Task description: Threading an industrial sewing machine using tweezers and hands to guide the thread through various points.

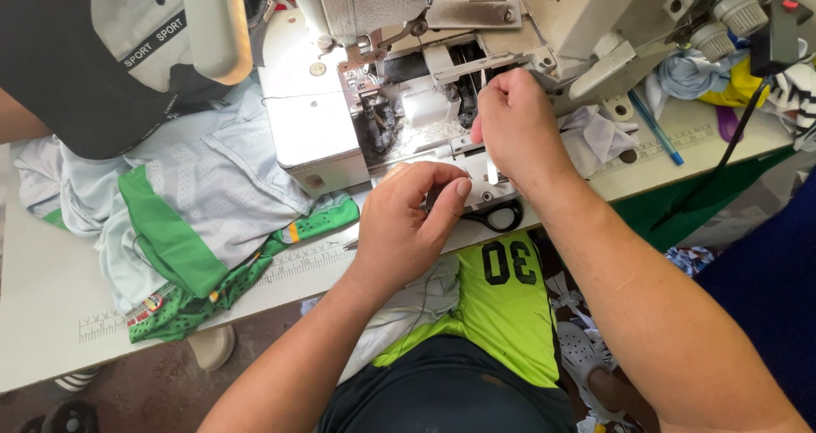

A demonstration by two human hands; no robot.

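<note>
Left hand pinched shut, contents hidden; right hand fisted at one sewing machine. One pair of scissors half covered on worktop.

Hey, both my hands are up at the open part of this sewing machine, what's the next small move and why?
Probably draw the left hand slowly toward you while the right hand steadies at the sewing machine. The left fingers are pinched as if on a thread too fine to make out, the looper area is open and lit, and the black scissors lie just beneath your hands for trimming.
</note>
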